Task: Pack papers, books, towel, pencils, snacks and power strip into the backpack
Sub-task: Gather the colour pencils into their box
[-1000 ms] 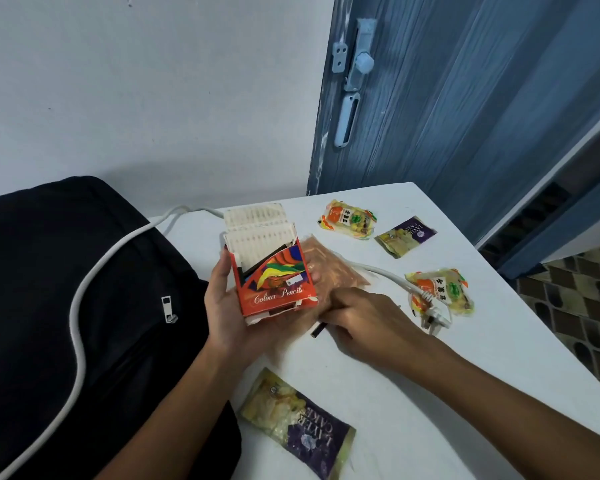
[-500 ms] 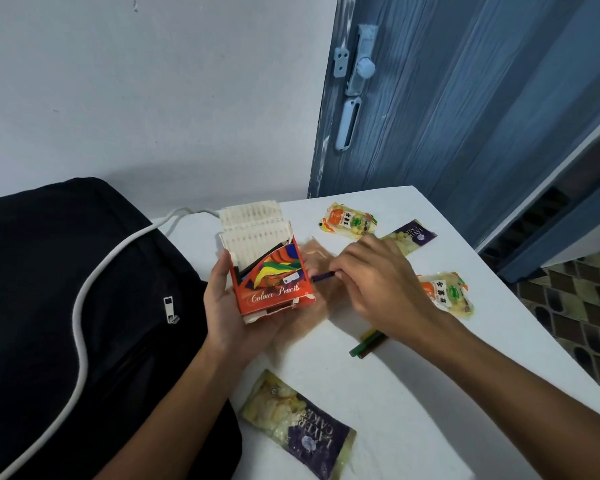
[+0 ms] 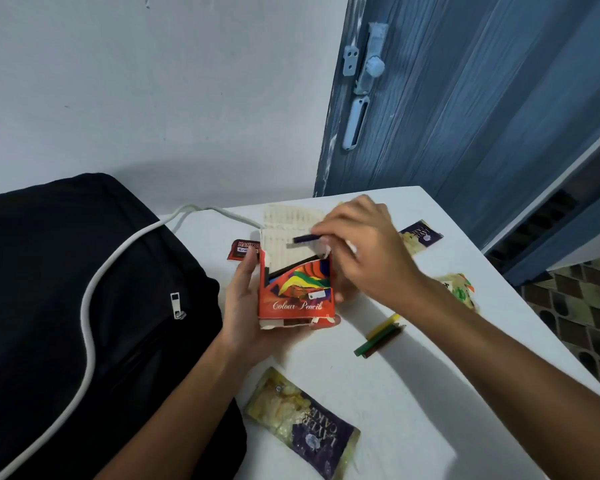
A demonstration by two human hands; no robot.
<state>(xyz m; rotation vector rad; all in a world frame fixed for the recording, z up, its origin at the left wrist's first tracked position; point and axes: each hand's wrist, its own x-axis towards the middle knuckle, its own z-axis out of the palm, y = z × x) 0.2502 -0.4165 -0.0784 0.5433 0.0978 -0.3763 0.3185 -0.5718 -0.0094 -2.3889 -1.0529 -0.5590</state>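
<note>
Inspecting from largest to smallest: the backpack (image 3: 66, 306), soft black fabric with a metal zip pull, lies at the left edge of the table (image 3: 430, 393), a smooth white top. A thick white cable (image 3: 94, 296), presumably the power strip's, curves across the backpack; the strip itself I cannot see. My left hand (image 3: 243, 306) grips the pencil box (image 3: 297, 292) upright, fingers curled round its sides: thin orange card, worn at the bottom flaps, lid flap open behind. My right hand (image 3: 368, 251) pinches a dark pencil (image 3: 305, 239) between thumb and fingertips, held nearly level just above the box mouth.

A glossy layer-cake snack packet (image 3: 302, 424) lies near me; a second purple packet (image 3: 420, 233) sits beyond my right hand, a yellow-green one (image 3: 459, 289) is partly hidden by my forearm, and a small dark red packet (image 3: 241, 249) lies just beside the box. Loose pencils (image 3: 380, 337), slim and short, lie together on the table under my right forearm.

Judgement: the step is refilling the box. I should tip the pencil point-down, align it with the slot, and support the weak bottom flaps so nothing drops through. None of the items in view has yet gone into the backpack
</note>
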